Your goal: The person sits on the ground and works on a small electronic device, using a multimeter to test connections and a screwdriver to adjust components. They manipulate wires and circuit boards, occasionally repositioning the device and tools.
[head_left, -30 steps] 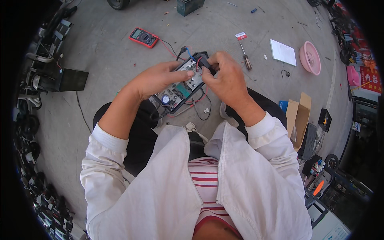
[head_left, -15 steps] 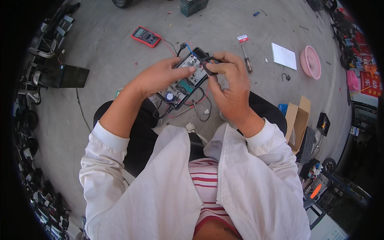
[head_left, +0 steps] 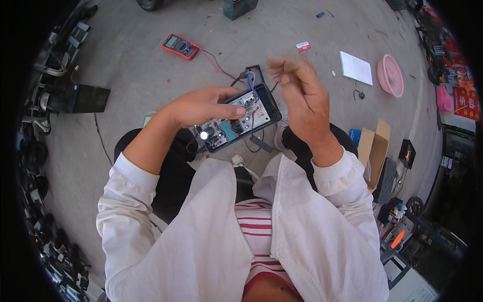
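Observation:
My left hand grips an open black case by its side, fingers behind and thumb resting on the circuit board. The case lies tilted above my knees, its right end higher. Round capacitors and a green component show on the board. At its far end stands a black piece with red and blue wires. My right hand is raised apart from the case, to its right. Motion blurs its bent fingers, so whether they hold anything is unclear. A dark flat strip juts out beneath the case.
A red multimeter lies on the floor beyond the case, its leads running toward it. To the right are a white sheet, a pink basin and an open cardboard box. A black battery-like box stands at left.
My right hand has let go of the black wired piece and moved right, away from the case. The case has turned and come slightly nearer, still in my left hand.

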Demonstrator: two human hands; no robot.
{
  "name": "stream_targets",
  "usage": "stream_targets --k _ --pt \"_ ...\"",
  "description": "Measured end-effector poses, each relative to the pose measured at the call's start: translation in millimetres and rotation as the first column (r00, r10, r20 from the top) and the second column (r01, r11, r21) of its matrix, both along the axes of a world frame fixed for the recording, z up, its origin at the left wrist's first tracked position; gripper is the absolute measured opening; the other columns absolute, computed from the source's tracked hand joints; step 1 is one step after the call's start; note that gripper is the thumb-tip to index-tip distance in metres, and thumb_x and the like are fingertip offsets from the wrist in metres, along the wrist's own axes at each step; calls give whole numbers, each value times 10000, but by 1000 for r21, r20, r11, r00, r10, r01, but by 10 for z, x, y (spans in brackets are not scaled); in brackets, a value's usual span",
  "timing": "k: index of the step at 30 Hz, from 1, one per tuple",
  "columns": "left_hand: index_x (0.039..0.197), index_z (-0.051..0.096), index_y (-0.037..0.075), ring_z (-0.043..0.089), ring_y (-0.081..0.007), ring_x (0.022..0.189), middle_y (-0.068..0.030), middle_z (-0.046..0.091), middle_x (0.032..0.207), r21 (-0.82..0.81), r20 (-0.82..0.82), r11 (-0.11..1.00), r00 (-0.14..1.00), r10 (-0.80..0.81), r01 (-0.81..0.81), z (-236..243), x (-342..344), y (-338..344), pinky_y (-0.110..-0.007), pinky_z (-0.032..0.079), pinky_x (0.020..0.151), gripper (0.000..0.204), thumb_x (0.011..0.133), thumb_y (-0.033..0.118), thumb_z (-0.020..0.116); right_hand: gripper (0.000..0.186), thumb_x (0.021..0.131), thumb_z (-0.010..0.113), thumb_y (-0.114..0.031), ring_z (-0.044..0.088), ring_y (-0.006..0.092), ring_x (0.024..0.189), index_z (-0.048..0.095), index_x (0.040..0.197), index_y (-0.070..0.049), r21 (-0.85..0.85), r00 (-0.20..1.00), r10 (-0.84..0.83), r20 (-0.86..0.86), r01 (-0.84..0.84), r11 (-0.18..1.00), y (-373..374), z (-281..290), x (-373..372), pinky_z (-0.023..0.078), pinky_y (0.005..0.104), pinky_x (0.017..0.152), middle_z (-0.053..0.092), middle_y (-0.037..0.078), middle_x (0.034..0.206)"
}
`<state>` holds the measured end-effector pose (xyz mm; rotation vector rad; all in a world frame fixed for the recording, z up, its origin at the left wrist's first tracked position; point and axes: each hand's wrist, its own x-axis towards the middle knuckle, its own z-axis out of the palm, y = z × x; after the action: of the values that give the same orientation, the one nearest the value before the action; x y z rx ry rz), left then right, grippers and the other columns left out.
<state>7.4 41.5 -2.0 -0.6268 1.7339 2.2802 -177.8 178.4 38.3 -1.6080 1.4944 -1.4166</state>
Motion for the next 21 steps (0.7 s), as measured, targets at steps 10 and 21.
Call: stream_targets --k 10,21 --pt "1245 534 -83 563 -141 973 -83 626 1090 119 -25 972 979 -202 204 155 73 -39 -270 454 886 713 738 358 770 385 891 599 -108 469 331 1238 595 1264 -204 424 956 290 -38 -247 871 -208 -391 -202 422 368 1004 457 179 1327" --pt "1231 537 -82 566 -115 941 -77 637 1068 145 -22 974 985 -173 175 185 206 -70 -251 463 856 674 760 346 759 245 910 590 -130 573 192 1002 633 1142 -67 423 944 301 133 -329 844 -261 -320 -125 457 301 861 618 84 1050"
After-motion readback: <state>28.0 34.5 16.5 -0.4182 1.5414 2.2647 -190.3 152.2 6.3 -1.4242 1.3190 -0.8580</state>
